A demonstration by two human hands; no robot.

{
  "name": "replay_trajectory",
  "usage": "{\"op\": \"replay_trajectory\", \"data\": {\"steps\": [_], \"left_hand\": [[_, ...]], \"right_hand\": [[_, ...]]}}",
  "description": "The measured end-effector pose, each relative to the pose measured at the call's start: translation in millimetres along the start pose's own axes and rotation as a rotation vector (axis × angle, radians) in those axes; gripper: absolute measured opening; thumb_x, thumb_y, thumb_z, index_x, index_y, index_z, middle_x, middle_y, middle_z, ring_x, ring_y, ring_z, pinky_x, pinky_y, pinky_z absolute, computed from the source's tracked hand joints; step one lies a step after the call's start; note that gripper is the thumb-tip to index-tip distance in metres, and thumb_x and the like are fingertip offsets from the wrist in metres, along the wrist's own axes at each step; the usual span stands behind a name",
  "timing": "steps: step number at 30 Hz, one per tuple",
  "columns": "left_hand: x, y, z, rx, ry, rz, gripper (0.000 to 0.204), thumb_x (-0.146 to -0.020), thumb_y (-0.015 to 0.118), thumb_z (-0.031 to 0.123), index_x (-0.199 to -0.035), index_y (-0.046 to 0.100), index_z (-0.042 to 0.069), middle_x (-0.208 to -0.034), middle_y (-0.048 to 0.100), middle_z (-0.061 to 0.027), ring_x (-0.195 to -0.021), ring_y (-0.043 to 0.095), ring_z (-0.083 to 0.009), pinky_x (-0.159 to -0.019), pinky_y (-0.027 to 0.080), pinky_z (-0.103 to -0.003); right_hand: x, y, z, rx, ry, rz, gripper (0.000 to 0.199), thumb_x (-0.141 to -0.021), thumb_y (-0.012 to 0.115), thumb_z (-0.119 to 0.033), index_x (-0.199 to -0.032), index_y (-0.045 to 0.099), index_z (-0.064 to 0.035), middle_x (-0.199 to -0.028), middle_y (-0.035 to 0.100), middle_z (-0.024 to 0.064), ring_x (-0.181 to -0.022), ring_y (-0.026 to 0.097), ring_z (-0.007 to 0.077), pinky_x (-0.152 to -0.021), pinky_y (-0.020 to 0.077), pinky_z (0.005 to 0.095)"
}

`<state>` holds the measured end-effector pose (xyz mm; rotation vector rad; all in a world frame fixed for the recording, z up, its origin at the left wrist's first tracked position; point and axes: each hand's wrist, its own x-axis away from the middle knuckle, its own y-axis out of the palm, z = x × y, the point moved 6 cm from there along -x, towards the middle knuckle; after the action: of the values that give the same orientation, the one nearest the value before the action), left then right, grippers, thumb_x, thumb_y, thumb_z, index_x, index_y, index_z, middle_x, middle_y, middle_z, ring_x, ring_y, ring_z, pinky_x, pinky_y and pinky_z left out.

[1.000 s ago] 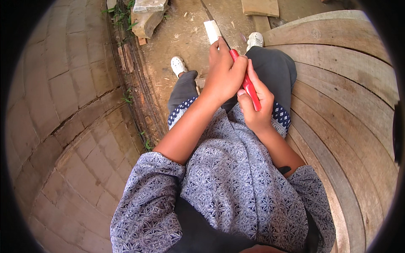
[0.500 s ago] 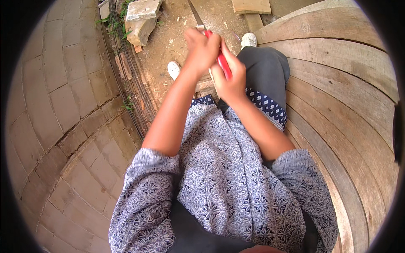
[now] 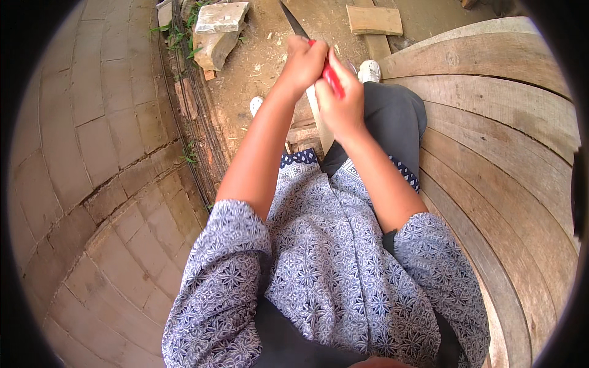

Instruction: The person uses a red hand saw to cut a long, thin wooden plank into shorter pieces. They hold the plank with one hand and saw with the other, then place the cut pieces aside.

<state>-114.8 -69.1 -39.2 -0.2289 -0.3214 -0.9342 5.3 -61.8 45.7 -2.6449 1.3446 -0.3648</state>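
Note:
A knife with a long dark blade (image 3: 294,20) and a red handle (image 3: 334,82) points forward and slightly left. My right hand (image 3: 342,107) is closed around its handle. Close against it, my left hand (image 3: 303,69) is closed on the upper part of a pale wooden strip (image 3: 321,122), beside the front of the knife handle. The strip slants down between my forearms toward my lap. My fingers hide its upper part and the place where blade and wood meet.
Wooden planks (image 3: 491,101) curve along my right. A tiled surface (image 3: 104,147) lies to my left, edged by dark rods (image 3: 205,144). Ahead are a stone block (image 3: 219,37), a wooden board (image 3: 375,20) and pale shavings on the dirt (image 3: 265,73).
Both hands and the knife sit slightly further right in the picture, and the whole view has shifted a little. More of the wooden strip shows below my hands. Both grips are kept.

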Motion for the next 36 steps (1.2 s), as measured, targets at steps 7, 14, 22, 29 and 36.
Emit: {"op": "replay_trajectory", "data": {"steps": [7, 14, 22, 29, 36], "left_hand": [[65.0, 8.4, 11.4, -0.102, 0.007, 0.023, 0.048, -0.091, 0.052, 0.031, -0.104, 0.038, -0.013, -0.104, 0.051, -0.0324, -0.099, 0.057, -0.0422, -0.092, 0.045, -0.044], [181.4, 23.9, 52.0, -0.085, 0.031, -0.047, 0.038, -0.095, 0.053, 0.023, -0.105, 0.035, -0.009, -0.1, 0.044, -0.0269, -0.093, 0.054, -0.0418, -0.087, 0.044, -0.046], [-17.5, -8.6, 6.9, 0.014, -0.088, -0.006, 0.043, -0.089, 0.055, 0.028, -0.103, 0.037, -0.009, -0.089, 0.056, -0.0174, -0.08, 0.058, -0.023, -0.07, 0.049, -0.037], [70.2, 4.2, 17.4, -0.133, 0.018, 0.013, 0.048, -0.092, 0.053, 0.03, -0.105, 0.036, -0.012, -0.097, 0.056, -0.0316, -0.088, 0.062, -0.0404, -0.081, 0.05, -0.044], [179.4, 19.1, 52.9, -0.137, 0.01, -0.076, 0.039, -0.095, 0.051, 0.025, -0.107, 0.033, -0.008, -0.1, 0.047, -0.0288, -0.091, 0.055, -0.0433, -0.085, 0.044, -0.048]], "right_hand": [[52.9, -15.0, -10.2, 0.093, -0.133, 0.006, 0.065, -0.082, 0.058, -0.005, -0.144, 0.041, 0.0079, -0.106, 0.069, 0.018, -0.094, 0.066, 0.0169, -0.082, 0.0509, 0.027], [136.3, -46.2, -44.9, 0.058, -0.037, -0.115, 0.069, -0.082, 0.055, -0.001, -0.147, 0.034, 0.0089, -0.112, 0.066, 0.0225, -0.096, 0.066, 0.0174, -0.083, 0.0509, 0.0279], [-23.4, 8.7, 3.7, 0.045, 0.01, -0.058, 0.063, -0.084, 0.062, -0.01, -0.142, 0.043, 0.0072, -0.104, 0.068, 0.0192, -0.09, 0.066, 0.0157, -0.079, 0.0514, 0.0276], [54.9, -13.6, -13.2, 0.132, -0.087, -0.07, 0.064, -0.085, 0.063, -0.008, -0.142, 0.04, 0.0097, -0.117, 0.065, 0.026, -0.11, 0.066, 0.0259, -0.091, 0.0501, 0.0328], [140.2, -46.9, -54.5, 0.104, 0.005, -0.201, 0.073, -0.081, 0.05, 0.002, -0.15, 0.027, 0.009, -0.113, 0.066, 0.0222, -0.095, 0.068, 0.0211, -0.084, 0.0514, 0.0303]]}}
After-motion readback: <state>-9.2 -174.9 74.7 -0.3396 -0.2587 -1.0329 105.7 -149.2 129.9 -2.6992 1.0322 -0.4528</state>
